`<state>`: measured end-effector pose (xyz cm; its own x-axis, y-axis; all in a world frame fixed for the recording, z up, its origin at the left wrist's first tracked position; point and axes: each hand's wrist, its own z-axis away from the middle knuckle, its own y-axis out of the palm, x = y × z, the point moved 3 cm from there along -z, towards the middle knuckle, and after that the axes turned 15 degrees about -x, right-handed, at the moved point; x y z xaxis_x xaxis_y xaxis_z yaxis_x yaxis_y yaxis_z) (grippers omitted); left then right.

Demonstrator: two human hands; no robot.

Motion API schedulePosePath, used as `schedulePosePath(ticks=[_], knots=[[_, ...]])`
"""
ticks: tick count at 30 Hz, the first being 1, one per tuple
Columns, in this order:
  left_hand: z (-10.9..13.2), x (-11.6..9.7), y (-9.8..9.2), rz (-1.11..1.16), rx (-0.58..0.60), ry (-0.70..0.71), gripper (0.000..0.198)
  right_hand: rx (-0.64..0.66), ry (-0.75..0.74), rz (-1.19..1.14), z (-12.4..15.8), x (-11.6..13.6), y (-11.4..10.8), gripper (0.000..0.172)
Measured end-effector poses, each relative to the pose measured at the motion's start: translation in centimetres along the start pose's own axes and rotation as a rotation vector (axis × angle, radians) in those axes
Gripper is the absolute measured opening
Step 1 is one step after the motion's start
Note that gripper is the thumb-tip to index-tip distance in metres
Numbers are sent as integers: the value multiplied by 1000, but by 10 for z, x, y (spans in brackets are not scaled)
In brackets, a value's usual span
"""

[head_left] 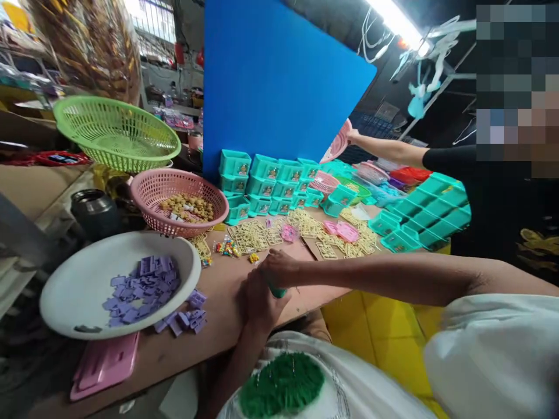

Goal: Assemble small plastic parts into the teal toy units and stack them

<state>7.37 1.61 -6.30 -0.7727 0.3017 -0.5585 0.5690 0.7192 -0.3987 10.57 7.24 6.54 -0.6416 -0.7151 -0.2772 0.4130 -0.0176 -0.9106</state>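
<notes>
Above the near edge of the table, my left hand [261, 299] and my right hand [279, 267] are closed together around a small teal plastic piece [276, 291]. Most of that piece is hidden by my fingers, so its full shape cannot be made out. My right hand lies over the top, my left hand below and beside it. Just beyond them are a few yellow bits [254, 258] and small bags of colourful beads [227, 247]. Cream plastic frames of moulded parts [257, 234] lie farther back, with a round pink piece [289, 233] among them.
At left, a white basin [65, 291] holds purple parts; a pink basket [146, 201] and green basket [116, 125] stand behind. Stacked teal boxes [262, 186] line a blue panel [279, 81]. At right, a co-worker's hand [353, 137] grips another pink basket [339, 144].
</notes>
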Motion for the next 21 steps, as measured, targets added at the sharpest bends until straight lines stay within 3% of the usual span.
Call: schedulePosePath(ticks=[4, 6, 9, 11, 14, 17, 21], knots=[[-9, -2, -5, 40, 99, -75, 64, 21, 130, -110, 3, -23, 2, 25], [-13, -4, -7, 81, 122, -120, 65, -43, 198, -233, 13, -37, 4, 25], [-15, -4, -8, 119, 129, -163, 72, -360, 221, -427, 38, -48, 12, 28], [-15, -4, -8, 149, 138, -167, 75, -560, 141, -474, 54, -47, 24, 29], [-15, -2, -6, 148, 159, -178, 76, -695, 57, -495, 68, -38, 44, 26], [-16, 0, -7, 144, 171, -182, 78, -717, 159, -528, 65, -33, 50, 19], [-15, 9, -6, 165, 178, -142, 88, -526, 245, -376, 47, -28, 41, 19]])
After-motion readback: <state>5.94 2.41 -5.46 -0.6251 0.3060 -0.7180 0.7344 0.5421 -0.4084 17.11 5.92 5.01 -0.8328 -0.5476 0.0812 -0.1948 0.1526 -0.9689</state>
